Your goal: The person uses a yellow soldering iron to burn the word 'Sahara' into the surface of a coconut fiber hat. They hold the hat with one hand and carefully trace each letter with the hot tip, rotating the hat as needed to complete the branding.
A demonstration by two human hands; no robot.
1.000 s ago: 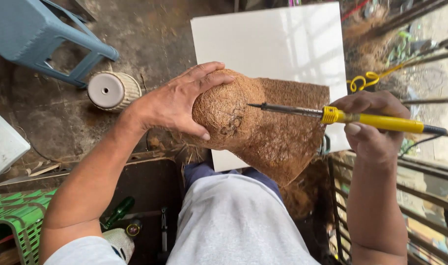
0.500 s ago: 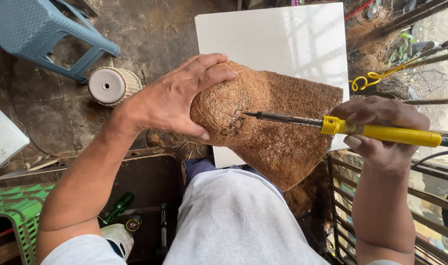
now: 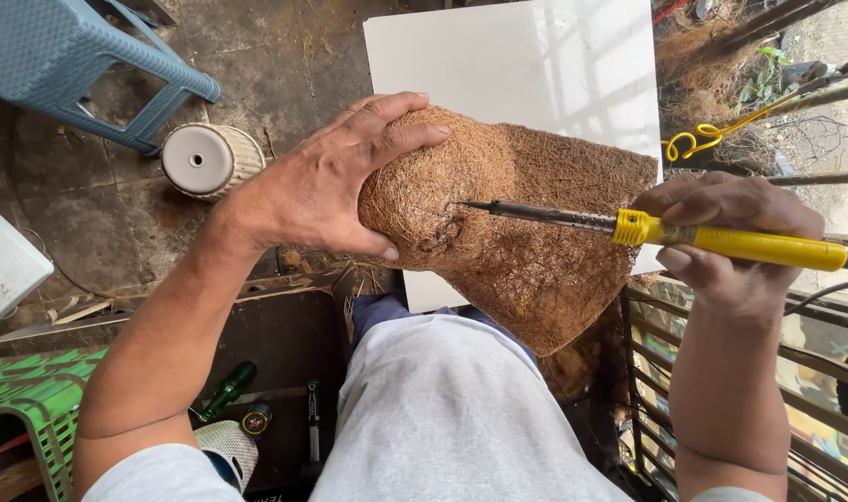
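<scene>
A brown coconut-fibre sheet (image 3: 536,251) lies over my knee, bulging into a rounded dome at its left end. My left hand (image 3: 336,186) is spread over that dome and grips it, thumb below and fingers on top. My right hand (image 3: 731,246) holds a yellow-handled soldering iron (image 3: 722,240) level. Its dark metal tip (image 3: 466,204) touches the fibre just right of my left thumb, beside a darker scorched spot.
A white square tile (image 3: 536,74) lies on the dirty floor under the fibre. A blue plastic stool (image 3: 80,74) and a white round pot (image 3: 205,160) sit at the upper left. A green basket (image 3: 33,400) is at lower left, metal bars (image 3: 796,372) at right.
The soldering iron's tip has slid left and down across the fibre toward my left thumb. My left hand has shifted its hold on the dome slightly.
</scene>
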